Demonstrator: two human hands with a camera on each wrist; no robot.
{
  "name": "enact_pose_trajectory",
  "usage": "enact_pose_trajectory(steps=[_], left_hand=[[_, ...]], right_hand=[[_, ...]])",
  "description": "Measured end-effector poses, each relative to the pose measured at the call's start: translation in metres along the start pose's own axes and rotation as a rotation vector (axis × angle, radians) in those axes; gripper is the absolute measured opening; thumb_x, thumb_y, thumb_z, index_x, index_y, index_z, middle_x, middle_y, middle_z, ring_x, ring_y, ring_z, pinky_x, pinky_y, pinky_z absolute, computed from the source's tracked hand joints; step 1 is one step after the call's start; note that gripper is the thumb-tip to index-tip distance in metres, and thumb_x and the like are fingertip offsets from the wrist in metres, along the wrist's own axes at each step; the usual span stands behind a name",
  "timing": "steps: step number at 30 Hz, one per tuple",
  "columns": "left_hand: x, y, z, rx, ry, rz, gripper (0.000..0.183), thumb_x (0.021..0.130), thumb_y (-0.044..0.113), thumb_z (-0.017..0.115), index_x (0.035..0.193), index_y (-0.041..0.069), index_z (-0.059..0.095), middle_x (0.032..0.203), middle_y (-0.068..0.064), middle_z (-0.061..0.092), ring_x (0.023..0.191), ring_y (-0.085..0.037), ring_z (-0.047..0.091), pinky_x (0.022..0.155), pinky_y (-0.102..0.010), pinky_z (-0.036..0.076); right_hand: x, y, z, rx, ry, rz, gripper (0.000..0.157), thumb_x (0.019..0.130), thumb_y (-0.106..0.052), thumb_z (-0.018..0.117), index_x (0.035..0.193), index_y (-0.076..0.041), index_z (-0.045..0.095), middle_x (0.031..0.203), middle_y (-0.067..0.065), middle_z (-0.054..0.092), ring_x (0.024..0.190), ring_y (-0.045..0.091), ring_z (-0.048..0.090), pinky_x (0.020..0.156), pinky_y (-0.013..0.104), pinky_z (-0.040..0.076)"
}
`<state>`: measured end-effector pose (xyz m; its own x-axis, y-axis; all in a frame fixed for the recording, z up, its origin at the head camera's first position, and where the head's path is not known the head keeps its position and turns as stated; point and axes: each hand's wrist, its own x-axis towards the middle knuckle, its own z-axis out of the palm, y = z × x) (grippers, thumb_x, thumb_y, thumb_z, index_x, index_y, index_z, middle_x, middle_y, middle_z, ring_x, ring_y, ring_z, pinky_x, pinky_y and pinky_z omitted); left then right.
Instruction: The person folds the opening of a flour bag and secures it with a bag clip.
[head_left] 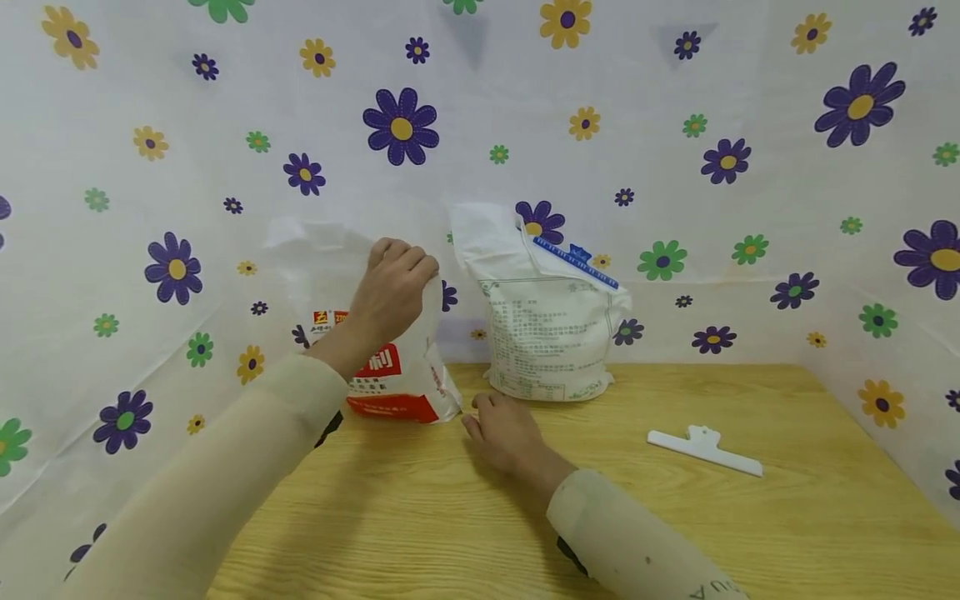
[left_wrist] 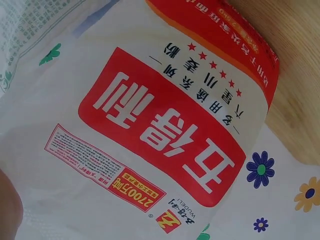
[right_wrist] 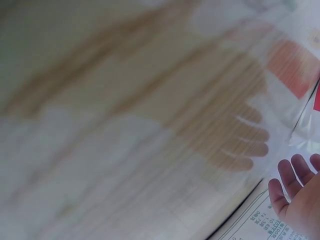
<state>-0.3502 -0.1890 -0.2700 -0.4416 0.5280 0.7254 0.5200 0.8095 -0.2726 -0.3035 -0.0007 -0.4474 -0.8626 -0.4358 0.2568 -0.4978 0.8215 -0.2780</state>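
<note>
Right hand (right_wrist: 303,197), fingers (right_wrist: 289,177) parted, glossy tabletop (right_wrist: 90,165) (streaked with reflections (right_wrist: 225,120)), red-marked bag (right_wrist: 317,102), printed bag (right_wrist: 257,222)

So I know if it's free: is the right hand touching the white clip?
Apart. The head view shows bare tabletop between the right hand and the white clip.

Curtained-off work area, room type unclear, flower-printed sheeting (head_left: 480,92) on three sides, wood-grain table (head_left: 457,517)
</note>
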Motion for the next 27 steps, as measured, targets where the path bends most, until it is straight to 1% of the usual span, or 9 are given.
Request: enact_pose_trajectory(steps=[4,9,11,14,15,18,21,24,27], left_hand=[[0.000,0.008,-0.002,-0.020,0.013,0.021,0.013,0.098,0.002,0.054,0.098,0.004,0.067,0.095,-0.011,0.069,0.097,-0.030,0.056,0.099,-0.046,0.037],[0.001,0.018,-0.006,-0.028,0.019,0.032,0.014,0.097,0.001,0.053,0.097,0.005,0.066,0.095,-0.010,0.068,0.096,-0.030,0.055,0.099,-0.046,0.037],[0.002,0.022,-0.009,-0.025,0.013,0.035,0.014,0.098,0.001,0.053,0.098,0.005,0.066,0.096,-0.010,0.069,0.096,-0.030,0.055,0.099,-0.046,0.037],[0.002,0.028,-0.010,-0.026,0.003,0.040,0.011,0.098,0.004,0.056,0.099,0.005,0.067,0.097,-0.010,0.069,0.097,-0.030,0.056,0.100,-0.047,0.037],[0.002,0.029,-0.011,-0.028,-0.001,0.042,0.011,0.098,0.005,0.056,0.100,0.005,0.067,0.097,-0.010,0.069,0.098,-0.030,0.056,0.100,-0.047,0.037],[0.001,0.034,-0.011,-0.041,0.004,0.047,0.009,0.098,0.007,0.058,0.100,0.006,0.067,0.097,-0.010,0.069,0.098,-0.029,0.056,0.100,-0.047,0.036],[0.001,0.038,-0.013,-0.048,0.014,0.056,0.008,0.097,0.006,0.059,0.100,0.006,0.067,0.097,-0.009,0.069,0.097,-0.029,0.056,0.099,-0.046,0.037],[0.002,0.040,-0.015,-0.045,0.022,0.073,0.009,0.096,0.004,0.060,0.100,0.007,0.067,0.098,-0.009,0.069,0.096,-0.028,0.056,0.098,-0.046,0.037],[0.003,0.038,-0.015,-0.019,0.021,0.102,0.009,0.096,0.004,0.059,0.100,0.006,0.066,0.097,-0.010,0.068,0.096,-0.029,0.055,0.098,-0.045,0.037]], right_hand=[[0.001,-0.001,0.002,-0.010,-0.014,0.001,0.040,0.105,-0.041,0.046,0.121,-0.007,0.060,0.121,0.009,0.063,0.113,0.027,0.062,0.096,0.041,0.050],[0.001,-0.004,0.003,-0.053,-0.045,-0.016,0.044,0.105,-0.047,0.043,0.121,-0.009,0.058,0.119,0.008,0.062,0.111,0.023,0.060,0.096,0.041,0.050],[0.002,-0.005,0.002,-0.086,-0.058,-0.016,0.044,0.105,-0.048,0.042,0.119,-0.009,0.058,0.117,0.007,0.062,0.110,0.022,0.059,0.095,0.040,0.050],[0.001,-0.005,0.001,-0.157,-0.071,-0.013,0.042,0.105,-0.048,0.041,0.109,-0.010,0.058,0.111,0.006,0.062,0.105,0.022,0.060,0.092,0.039,0.051],[0.002,-0.005,0.002,-0.184,-0.072,-0.009,0.040,0.105,-0.047,0.042,0.107,-0.010,0.058,0.109,0.005,0.062,0.104,0.022,0.061,0.091,0.039,0.051],[0.002,-0.004,0.003,-0.254,-0.077,-0.006,0.028,0.105,-0.036,0.049,0.104,-0.010,0.058,0.108,0.006,0.064,0.104,0.023,0.062,0.090,0.039,0.051],[0.002,-0.004,0.002,-0.306,-0.080,-0.014,0.017,0.102,-0.026,0.054,0.105,-0.010,0.059,0.110,0.005,0.065,0.107,0.024,0.062,0.092,0.041,0.051],[0.003,-0.004,0.002,-0.354,-0.073,-0.042,0.016,0.101,-0.025,0.056,0.104,-0.010,0.060,0.109,0.004,0.066,0.106,0.023,0.063,0.092,0.040,0.051],[0.005,-0.003,0.003,-0.391,-0.068,-0.067,0.015,0.100,-0.024,0.056,0.104,-0.010,0.061,0.108,0.004,0.066,0.106,0.021,0.063,0.091,0.040,0.051]])
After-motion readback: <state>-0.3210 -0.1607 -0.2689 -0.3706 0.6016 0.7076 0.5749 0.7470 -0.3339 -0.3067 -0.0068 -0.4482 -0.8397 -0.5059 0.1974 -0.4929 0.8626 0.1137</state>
